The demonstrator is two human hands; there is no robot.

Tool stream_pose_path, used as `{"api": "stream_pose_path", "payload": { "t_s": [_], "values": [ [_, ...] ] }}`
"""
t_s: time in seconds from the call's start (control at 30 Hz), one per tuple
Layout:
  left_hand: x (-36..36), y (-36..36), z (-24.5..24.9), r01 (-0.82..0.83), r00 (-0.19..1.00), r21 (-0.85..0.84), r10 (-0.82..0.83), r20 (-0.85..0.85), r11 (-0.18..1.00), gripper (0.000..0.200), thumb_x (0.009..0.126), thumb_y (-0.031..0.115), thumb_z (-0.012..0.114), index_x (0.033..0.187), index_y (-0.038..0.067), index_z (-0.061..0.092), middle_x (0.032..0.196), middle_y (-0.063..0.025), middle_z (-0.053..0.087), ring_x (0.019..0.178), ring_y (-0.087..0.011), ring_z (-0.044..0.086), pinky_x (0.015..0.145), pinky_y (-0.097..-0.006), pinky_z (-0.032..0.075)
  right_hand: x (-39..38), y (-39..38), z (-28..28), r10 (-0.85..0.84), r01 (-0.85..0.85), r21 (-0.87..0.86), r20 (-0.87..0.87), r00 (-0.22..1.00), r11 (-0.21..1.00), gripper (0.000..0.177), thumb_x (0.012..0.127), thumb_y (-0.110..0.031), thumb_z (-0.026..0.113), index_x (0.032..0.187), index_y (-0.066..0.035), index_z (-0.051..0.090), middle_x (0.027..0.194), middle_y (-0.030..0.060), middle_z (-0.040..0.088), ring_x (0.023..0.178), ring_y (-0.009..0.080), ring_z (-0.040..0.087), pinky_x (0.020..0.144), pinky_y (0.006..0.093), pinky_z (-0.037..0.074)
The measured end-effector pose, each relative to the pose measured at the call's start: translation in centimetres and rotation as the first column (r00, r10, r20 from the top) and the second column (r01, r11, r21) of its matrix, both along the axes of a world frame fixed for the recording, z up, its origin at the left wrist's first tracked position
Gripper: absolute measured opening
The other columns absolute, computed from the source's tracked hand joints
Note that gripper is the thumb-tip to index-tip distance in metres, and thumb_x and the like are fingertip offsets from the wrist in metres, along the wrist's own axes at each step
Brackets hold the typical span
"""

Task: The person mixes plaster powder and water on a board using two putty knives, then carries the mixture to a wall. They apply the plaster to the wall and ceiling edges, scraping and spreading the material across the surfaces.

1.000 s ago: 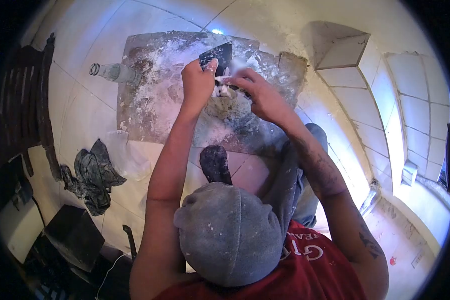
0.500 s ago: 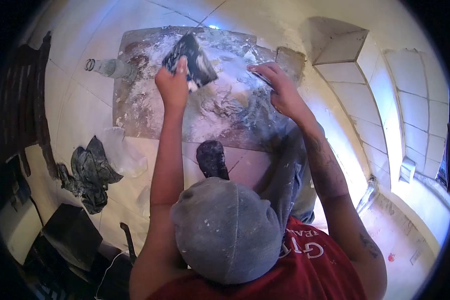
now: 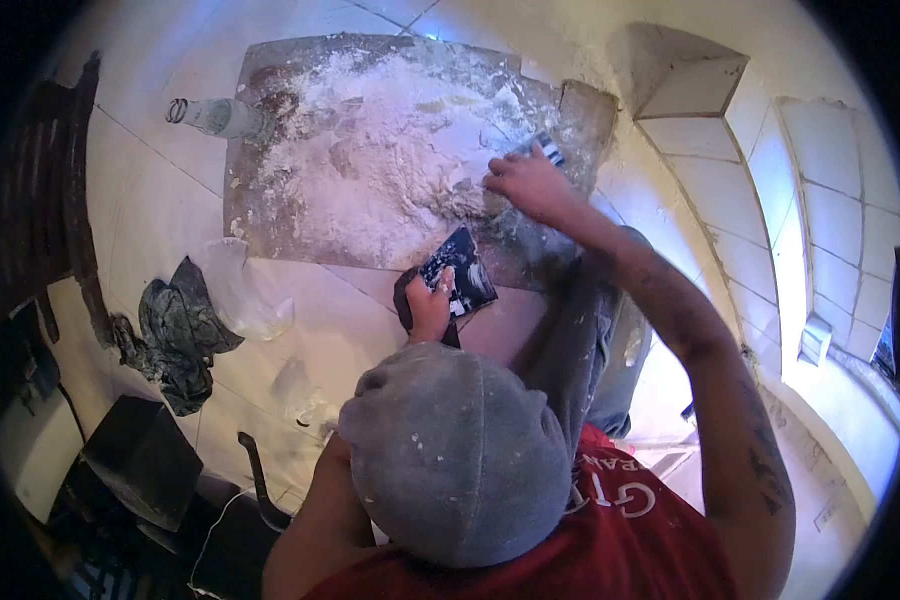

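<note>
My left hand (image 3: 432, 308) grips a dark, flat square plate (image 3: 468, 278) smeared with white, close to my body and just off the near edge of the board. My right hand (image 3: 532, 188) is closed around a flat scraper (image 3: 550, 150) over the right part of the board; its lower part is hidden by my fingers. Beneath it, white powder (image 3: 370, 150) with wet, lumpy paste (image 3: 455, 200) is spread across a worn brown board (image 3: 255, 225) on the floor.
A glass bottle (image 3: 215, 117) lies at the board's left edge. Black crumpled plastic (image 3: 180, 330) and a clear bag (image 3: 235, 300) are on the tiles. Left stand a dark wooden chair (image 3: 40, 190) and a black box (image 3: 142, 460). A tiled ledge (image 3: 705, 180) borders the right.
My left hand has drawn the dark plate from above the powder back toward my body. My right hand has moved slightly down and left, its scraper now turned to point up and right.
</note>
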State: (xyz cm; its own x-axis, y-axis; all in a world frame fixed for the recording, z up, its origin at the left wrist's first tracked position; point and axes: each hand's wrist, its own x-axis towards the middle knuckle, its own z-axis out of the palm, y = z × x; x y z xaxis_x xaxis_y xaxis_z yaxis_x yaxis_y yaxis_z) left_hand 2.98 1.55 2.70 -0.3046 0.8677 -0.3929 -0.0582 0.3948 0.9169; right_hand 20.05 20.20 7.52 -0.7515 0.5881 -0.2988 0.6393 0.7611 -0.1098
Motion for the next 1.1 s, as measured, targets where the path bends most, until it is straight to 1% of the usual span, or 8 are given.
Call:
{"api": "stream_pose_path", "payload": {
  "t_s": [0.1,0.13,0.3,0.47,0.67,0.8,0.9,1.1],
  "values": [
    [0.3,0.3,-0.5,0.052,0.999,0.095,-0.053,0.008,0.994,0.018,0.085,0.013,0.063,0.089,-0.004,0.063,0.073,-0.0038,0.064,0.066,-0.0105,0.056,0.061,-0.0279,0.045,-0.9,3.0,2.1,-0.048,0.062,-0.112,0.126,0.991,0.992,0.026,0.079,-0.008,0.047,0.098,-0.014,0.064,0.092,0.0070,0.059,0.091,0.0264,0.060,0.079,0.0421,0.045],
    [0.4,-0.1,-0.8,0.066,0.998,0.074,-0.066,0.000,0.995,0.018,0.085,0.013,0.063,0.089,-0.005,0.063,0.074,-0.0048,0.064,0.066,-0.0111,0.056,0.061,-0.0285,0.046,-1.4,3.7,2.1,-0.152,0.148,-0.099,-0.033,0.988,0.984,0.022,0.079,-0.008,0.048,0.091,-0.013,0.065,0.089,0.0083,0.060,0.086,0.0288,0.061,0.074,0.0411,0.048],
    [-0.2,-0.3,-1.2,0.094,0.994,0.049,-0.097,0.046,0.994,0.014,0.085,0.010,0.060,0.091,-0.003,0.061,0.080,-0.0022,0.063,0.071,-0.0110,0.056,0.067,-0.0275,0.046,-2.3,1.7,-1.4,0.096,-0.070,0.156,-0.166,0.981,0.985,0.016,0.082,-0.012,0.048,0.089,-0.010,0.063,0.093,0.0080,0.060,0.087,0.0273,0.061,0.075,0.0430,0.048],
    [-0.1,-0.7,-2.4,0.146,0.988,0.077,-0.149,0.030,0.986,0.015,0.084,0.012,0.062,0.082,-0.002,0.061,0.068,-0.0021,0.060,0.061,-0.0094,0.053,0.057,-0.0274,0.043,-2.0,4.4,1.7,-0.043,0.063,-0.177,0.116,0.992,0.982,0.026,0.075,-0.003,0.051,0.095,-0.014,0.065,0.098,0.0069,0.061,0.088,0.0287,0.062,0.072,0.0419,0.050],
    [0.0,-0.2,-2.4,0.153,0.988,0.036,-0.152,-0.019,0.988,0.019,0.082,0.015,0.064,0.077,-0.003,0.062,0.060,-0.0056,0.058,0.056,-0.0126,0.052,0.055,-0.0314,0.043,-5.8,8.7,0.3,-0.063,0.083,0.066,-0.255,0.965,0.994,0.026,0.074,-0.002,0.051,0.094,-0.012,0.064,0.097,0.0060,0.062,0.087,0.0288,0.062,0.068,0.0409,0.051],
    [-0.1,-0.4,-2.0,0.150,0.989,0.008,-0.150,0.010,0.989,0.020,0.083,0.016,0.064,0.080,-0.003,0.062,0.062,-0.0057,0.060,0.058,-0.0116,0.053,0.056,-0.0308,0.044,-6.2,5.6,-2.5,0.032,-0.014,0.140,-0.128,0.991,0.990,0.015,0.077,-0.007,0.049,0.086,-0.009,0.061,0.089,0.0063,0.060,0.080,0.0269,0.062,0.065,0.0383,0.051],
    [-0.9,0.1,-1.3,0.145,0.989,-0.071,-0.142,0.048,0.987,0.019,0.083,0.017,0.064,0.081,-0.002,0.064,0.067,-0.0034,0.062,0.061,-0.0104,0.054,0.057,-0.0294,0.044,-4.2,4.2,-0.7,0.074,-0.074,0.009,-0.175,0.982,0.997,0.014,0.076,-0.008,0.055,0.085,-0.008,0.066,0.087,0.0085,0.064,0.083,0.0275,0.064,0.068,0.0395,0.053],
    [-5.1,4.0,3.6,-0.086,0.946,-0.043,0.095,0.308,0.995,0.013,0.085,0.013,0.061,0.088,0.000,0.064,0.079,-0.0023,0.063,0.068,-0.0090,0.057,0.062,-0.0249,0.046,0.8,6.2,1.9,-0.288,0.229,-0.258,-0.221,0.932,0.939,0.034,0.066,-0.001,0.060,0.096,-0.013,0.067,0.095,0.0102,0.066,0.089,0.0330,0.061,0.075,0.0420,0.050]
  ]
}}
